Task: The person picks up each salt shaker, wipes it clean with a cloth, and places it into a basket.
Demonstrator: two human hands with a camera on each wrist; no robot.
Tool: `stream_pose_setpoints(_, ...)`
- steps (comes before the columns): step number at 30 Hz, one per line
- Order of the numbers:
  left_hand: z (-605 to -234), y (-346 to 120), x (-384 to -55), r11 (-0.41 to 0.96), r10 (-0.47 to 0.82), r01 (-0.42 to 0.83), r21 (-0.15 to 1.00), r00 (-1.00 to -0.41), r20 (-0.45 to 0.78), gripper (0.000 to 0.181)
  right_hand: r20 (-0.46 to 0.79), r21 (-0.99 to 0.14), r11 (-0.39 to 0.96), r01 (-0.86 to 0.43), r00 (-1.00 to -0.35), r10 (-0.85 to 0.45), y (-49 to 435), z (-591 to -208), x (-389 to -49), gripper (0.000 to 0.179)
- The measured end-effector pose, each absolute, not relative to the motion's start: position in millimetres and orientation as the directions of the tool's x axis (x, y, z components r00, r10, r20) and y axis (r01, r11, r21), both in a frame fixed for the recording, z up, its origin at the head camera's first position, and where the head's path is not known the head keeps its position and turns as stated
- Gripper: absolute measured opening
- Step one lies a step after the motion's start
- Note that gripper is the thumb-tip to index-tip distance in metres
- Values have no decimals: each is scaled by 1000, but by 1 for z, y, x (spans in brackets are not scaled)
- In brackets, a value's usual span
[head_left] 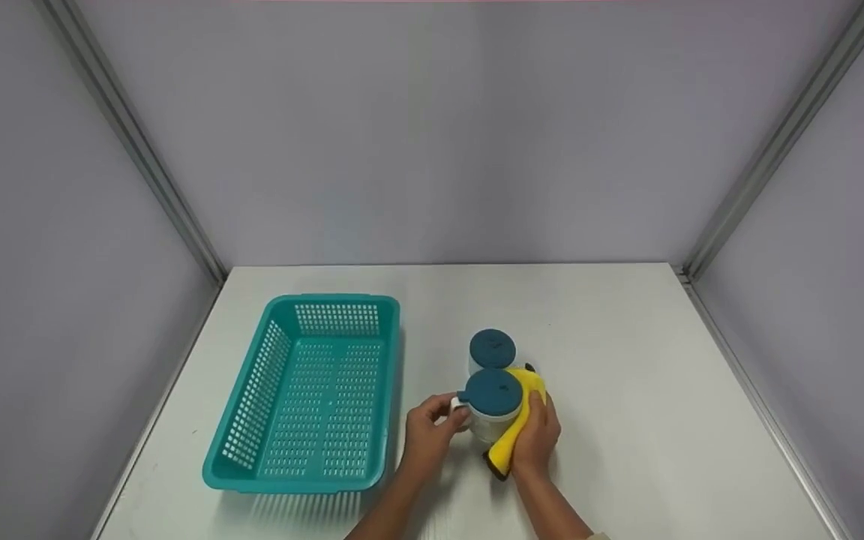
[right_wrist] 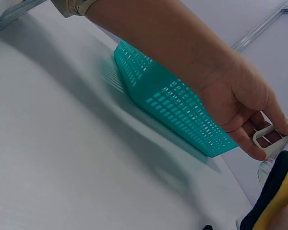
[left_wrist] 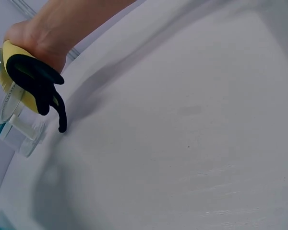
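Observation:
A clear jar [head_left: 486,430] with a round blue lid [head_left: 493,391] is held between the two hands, close over the white table. My left hand [head_left: 428,436] pinches its white handle [right_wrist: 260,139], fingers curled through the loop. Against the jar's right side, my right hand [head_left: 537,439] grips a yellow cloth [head_left: 505,450] with black edging. The cloth's dark edge [left_wrist: 31,76] hangs below the hand in the left wrist view. Just behind stands a second jar with a blue lid [head_left: 492,348], partly hidden by the first.
A teal plastic basket [head_left: 394,390] with perforated sides sits on the table left of the hands, with nothing in it. Grey panels [head_left: 432,135] enclose the white table [head_left: 642,390] at the back and both sides.

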State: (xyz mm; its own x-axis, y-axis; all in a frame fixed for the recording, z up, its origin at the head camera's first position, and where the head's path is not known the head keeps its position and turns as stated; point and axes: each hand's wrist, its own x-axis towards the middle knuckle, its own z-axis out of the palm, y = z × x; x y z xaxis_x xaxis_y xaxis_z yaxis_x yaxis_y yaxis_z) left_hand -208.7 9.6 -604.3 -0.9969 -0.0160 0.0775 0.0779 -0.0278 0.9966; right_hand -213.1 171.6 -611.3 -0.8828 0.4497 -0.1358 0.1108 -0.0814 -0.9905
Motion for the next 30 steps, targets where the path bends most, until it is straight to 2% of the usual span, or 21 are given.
stream_pose_setpoints(10, -602, 11, -209, -50, -5, 30, 998, -1000, 30, 20, 74, -997, 71, -42, -843, 533, 168, -615, -212, 49)
stream_pose_setpoints(17, -600, 14, -205, -8, -42, 23, 1000, -999, 23, 15, 243, -969, 164, -182, -808, 537, 163, -619, -208, 40)
stream_pose_setpoints(21, -583, 17, -197, 19, -87, 15, 1000, -996, 17, 13, 313, -949, 200, -243, -794, 522, 160, -620, -207, 37)
stream_pose_setpoints(25, -567, 20, -190, 25, -121, 68, 997, -990, 70, 11, 354, -935, 216, -281, -784, 510, 157, -619, -207, 38)
stream_pose_setpoints(30, -568, 20, -190, 26, -140, 136, 990, -981, 138, 9, 380, -924, 233, -302, -779, 498, 153, -620, -205, 40)
